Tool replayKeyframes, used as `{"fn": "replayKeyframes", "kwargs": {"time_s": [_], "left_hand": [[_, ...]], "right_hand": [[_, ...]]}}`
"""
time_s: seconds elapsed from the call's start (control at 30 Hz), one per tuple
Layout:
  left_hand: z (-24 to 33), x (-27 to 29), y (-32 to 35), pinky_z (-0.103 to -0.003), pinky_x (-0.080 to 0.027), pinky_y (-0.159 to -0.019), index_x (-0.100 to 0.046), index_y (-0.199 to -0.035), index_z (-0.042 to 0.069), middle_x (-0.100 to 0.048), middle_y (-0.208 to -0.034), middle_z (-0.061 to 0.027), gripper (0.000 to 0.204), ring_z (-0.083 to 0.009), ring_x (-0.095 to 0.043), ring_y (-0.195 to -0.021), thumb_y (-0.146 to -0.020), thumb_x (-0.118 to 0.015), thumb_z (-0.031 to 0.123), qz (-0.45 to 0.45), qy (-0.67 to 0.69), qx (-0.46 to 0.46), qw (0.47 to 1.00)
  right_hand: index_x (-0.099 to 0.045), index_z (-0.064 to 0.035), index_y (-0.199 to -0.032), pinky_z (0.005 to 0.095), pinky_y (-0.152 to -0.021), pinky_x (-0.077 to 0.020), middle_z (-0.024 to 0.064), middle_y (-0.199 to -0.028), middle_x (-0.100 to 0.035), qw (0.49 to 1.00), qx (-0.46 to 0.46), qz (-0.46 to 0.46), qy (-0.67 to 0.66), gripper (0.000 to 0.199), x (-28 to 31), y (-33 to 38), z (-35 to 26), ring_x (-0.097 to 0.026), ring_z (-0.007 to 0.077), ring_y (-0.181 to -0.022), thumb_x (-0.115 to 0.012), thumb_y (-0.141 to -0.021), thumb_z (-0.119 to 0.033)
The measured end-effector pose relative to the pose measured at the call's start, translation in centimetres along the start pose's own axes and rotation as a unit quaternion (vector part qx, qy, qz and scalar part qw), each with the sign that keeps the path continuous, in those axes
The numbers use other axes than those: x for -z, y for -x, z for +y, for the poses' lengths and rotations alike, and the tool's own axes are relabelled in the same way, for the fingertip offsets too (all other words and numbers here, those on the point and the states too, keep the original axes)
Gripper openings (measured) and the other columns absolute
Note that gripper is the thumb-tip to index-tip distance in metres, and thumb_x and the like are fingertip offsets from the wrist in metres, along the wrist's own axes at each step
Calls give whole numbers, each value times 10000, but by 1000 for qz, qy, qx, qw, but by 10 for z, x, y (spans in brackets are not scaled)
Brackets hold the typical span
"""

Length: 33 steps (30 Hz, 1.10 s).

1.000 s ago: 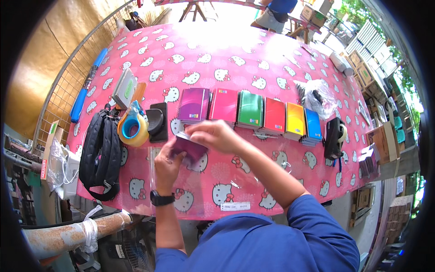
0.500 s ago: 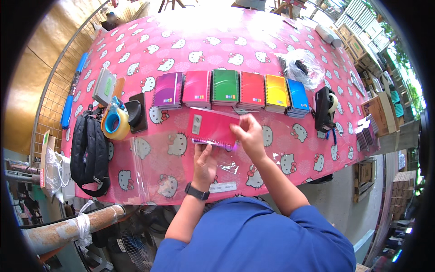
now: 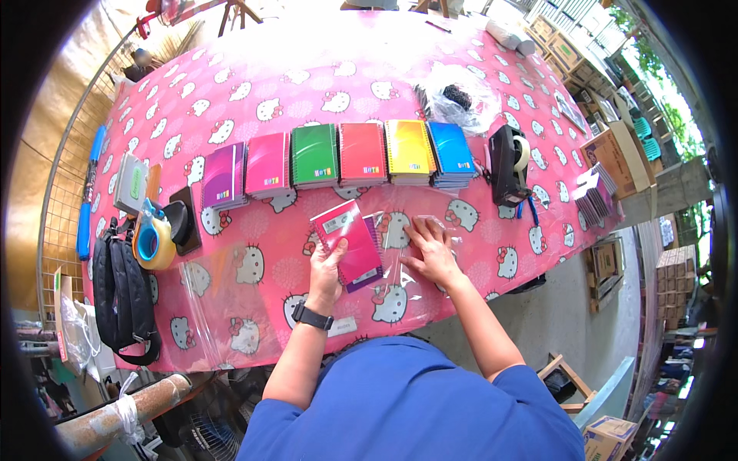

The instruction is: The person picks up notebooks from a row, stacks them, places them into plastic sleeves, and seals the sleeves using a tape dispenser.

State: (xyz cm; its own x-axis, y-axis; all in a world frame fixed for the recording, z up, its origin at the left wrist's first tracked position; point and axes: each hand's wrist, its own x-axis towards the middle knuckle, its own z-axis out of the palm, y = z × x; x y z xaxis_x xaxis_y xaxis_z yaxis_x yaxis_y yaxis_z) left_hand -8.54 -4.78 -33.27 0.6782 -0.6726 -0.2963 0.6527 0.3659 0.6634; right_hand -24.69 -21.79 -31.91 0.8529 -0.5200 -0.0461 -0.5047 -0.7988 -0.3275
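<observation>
My left hand [image 3: 327, 275] grips a pink spiral notebook [image 3: 355, 250], thumb on its cover. A purple notebook [image 3: 376, 230] shows underneath, along the pink one's right edge. To the right, my right hand [image 3: 433, 252] lies spread on clear plastic [image 3: 395, 265] over the table, holding nothing. Beyond both hands runs a row of notebook stacks: purple [image 3: 221, 177], pink [image 3: 267, 161], green [image 3: 314, 152], red [image 3: 361, 150], yellow [image 3: 410, 146] and blue [image 3: 451, 150].
A black tape dispenser [image 3: 506, 165] stands right of the row, near a crumpled clear bag [image 3: 469, 104]. On the left lie a black pouch [image 3: 119, 292], a tape roll [image 3: 156, 244] and a long blue object [image 3: 84, 223]. More purple notebooks [image 3: 594, 196] sit at the table's right edge.
My right hand has left the notebook and come down flat on the plastic. The held notebooks have turned, and the purple one now shows beneath. The whole view has shifted.
</observation>
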Motion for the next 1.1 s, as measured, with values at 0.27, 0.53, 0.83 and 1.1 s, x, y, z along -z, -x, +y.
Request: {"fn": "replayKeyframes", "kwargs": {"time_s": [0.27,0.53,0.83,1.1], "left_hand": [[-20,-4,-12,-321,-496,-817,-502,-1144,19,-608,-1055,-104,345,-183,-608,-913,-820,-617,19,-38,-42,14,998],[-33,6,-20,-301,-494,-807,-489,-1155,-4,-608,-1037,-96,390,-173,-606,-892,-781,-591,-49,-7,-146,46,988],[-37,11,-21,-283,-474,-793,-482,-1177,-11,-605,-1020,-95,408,-158,-591,-891,-788,-604,-16,-13,-184,47,982],[-24,10,-21,-297,-465,-821,-500,-1158,3,-600,-1049,-79,335,-157,-584,-916,-829,-550,44,-36,-84,114,989]], "right_hand": [[-573,-28,-1159,225,-706,-482,56,-1040,-632,839,-45,40,-541,334,5,-31,-24,-586,94,-863,-640,-854,-145],[-579,-47,-1066,393,-858,-427,123,-1075,-587,941,278,185,-62,343,24,-152,-138,-537,268,-997,-662,-752,-156],[-556,-59,-1111,373,-847,-412,126,-1180,-554,942,235,213,114,348,-24,-171,-132,-538,247,-1020,-547,-768,-115],[-558,-63,-973,358,-847,-414,98,-1117,-585,913,280,283,93,199,-22,-173,-125,-565,223,-981,-541,-787,-134]]}}
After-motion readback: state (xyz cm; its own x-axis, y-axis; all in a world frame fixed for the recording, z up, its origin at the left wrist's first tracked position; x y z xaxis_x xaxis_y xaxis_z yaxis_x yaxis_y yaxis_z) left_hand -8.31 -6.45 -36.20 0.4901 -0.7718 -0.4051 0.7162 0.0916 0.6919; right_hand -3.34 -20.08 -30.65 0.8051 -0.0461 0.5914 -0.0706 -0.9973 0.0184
